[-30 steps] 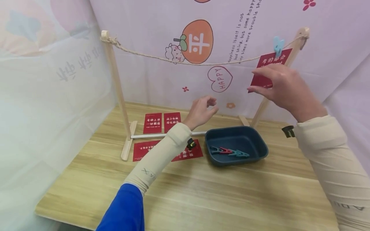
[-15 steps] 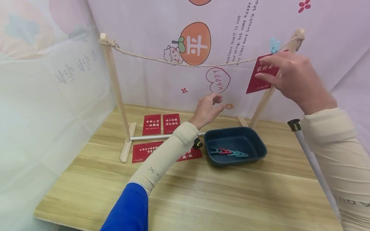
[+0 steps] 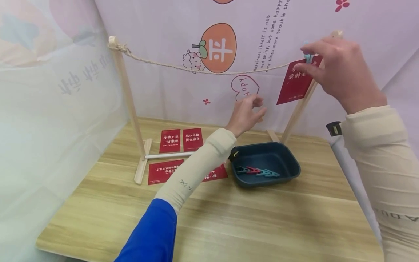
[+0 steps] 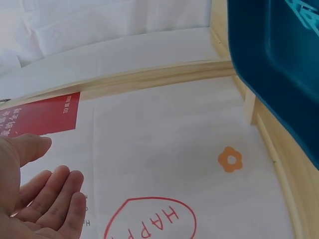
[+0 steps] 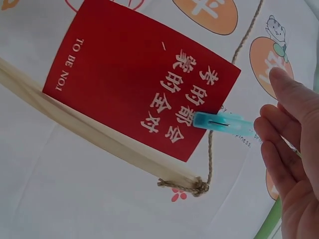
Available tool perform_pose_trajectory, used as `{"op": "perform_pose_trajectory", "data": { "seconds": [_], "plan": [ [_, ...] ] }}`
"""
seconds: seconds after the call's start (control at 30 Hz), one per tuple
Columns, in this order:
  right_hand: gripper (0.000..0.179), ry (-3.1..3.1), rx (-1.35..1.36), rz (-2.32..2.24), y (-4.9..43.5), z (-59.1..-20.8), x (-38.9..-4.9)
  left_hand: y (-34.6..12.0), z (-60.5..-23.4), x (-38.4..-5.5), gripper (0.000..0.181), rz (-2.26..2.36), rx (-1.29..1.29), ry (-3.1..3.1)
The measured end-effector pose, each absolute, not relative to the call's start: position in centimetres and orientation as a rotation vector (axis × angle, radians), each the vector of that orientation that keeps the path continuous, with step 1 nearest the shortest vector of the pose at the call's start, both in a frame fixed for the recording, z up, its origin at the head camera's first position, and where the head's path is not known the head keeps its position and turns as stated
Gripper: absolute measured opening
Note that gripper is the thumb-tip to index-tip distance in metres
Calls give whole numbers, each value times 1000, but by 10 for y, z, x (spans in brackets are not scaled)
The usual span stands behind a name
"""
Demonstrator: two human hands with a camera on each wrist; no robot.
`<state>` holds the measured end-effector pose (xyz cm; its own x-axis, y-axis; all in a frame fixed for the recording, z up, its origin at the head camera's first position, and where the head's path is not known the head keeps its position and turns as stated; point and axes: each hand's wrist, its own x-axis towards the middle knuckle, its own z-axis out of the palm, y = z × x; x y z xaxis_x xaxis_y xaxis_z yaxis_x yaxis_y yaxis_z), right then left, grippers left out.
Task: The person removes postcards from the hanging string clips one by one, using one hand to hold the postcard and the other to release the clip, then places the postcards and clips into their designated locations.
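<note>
A red card (image 3: 295, 83) hangs from the rope (image 3: 196, 70) at the right post, pinned by a light blue clip (image 3: 307, 56). My right hand (image 3: 315, 58) is raised at that clip. In the right wrist view its fingers (image 5: 277, 147) are nearly straight beside the clip's (image 5: 222, 123) free end, not pinching it, with the card (image 5: 142, 94) just to the left. Raised below the rope, my left hand (image 3: 251, 106) has loosely curled fingers and holds nothing. The left wrist view shows its fingers (image 4: 50, 196) relaxed.
A dark blue tray (image 3: 288, 160) with several clips (image 3: 258, 171) sits on the wooden table under the rope. Several red cards (image 3: 180, 140) lie flat by the rack's left post (image 3: 126, 98) and base bar. Printed fabric walls close in the back and left.
My right hand has risen from the lower part of the hanging card to the clip at its top. My left hand drifted up and to the right.
</note>
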<state>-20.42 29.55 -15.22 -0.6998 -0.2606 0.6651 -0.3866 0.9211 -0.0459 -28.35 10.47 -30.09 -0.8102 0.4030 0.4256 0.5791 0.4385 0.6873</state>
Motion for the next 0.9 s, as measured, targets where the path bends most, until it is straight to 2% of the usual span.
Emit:
{"op": "perform_pose_trajectory", "data": {
  "seconds": [0.33, 0.73, 0.9],
  "plan": [
    [49, -2506, 353, 212, 298, -129, -209, 121, -292, -295, 36, -1301, -875, -2426],
    [60, -2774, 312, 83, 307, -104, -220, 141, -286, -301, 36, -1362, -847, -2447],
    [67, -2891, 290, -23, 306, -95, -227, 152, -287, -301, 27, -1359, -858, -2436]
  ]
}}
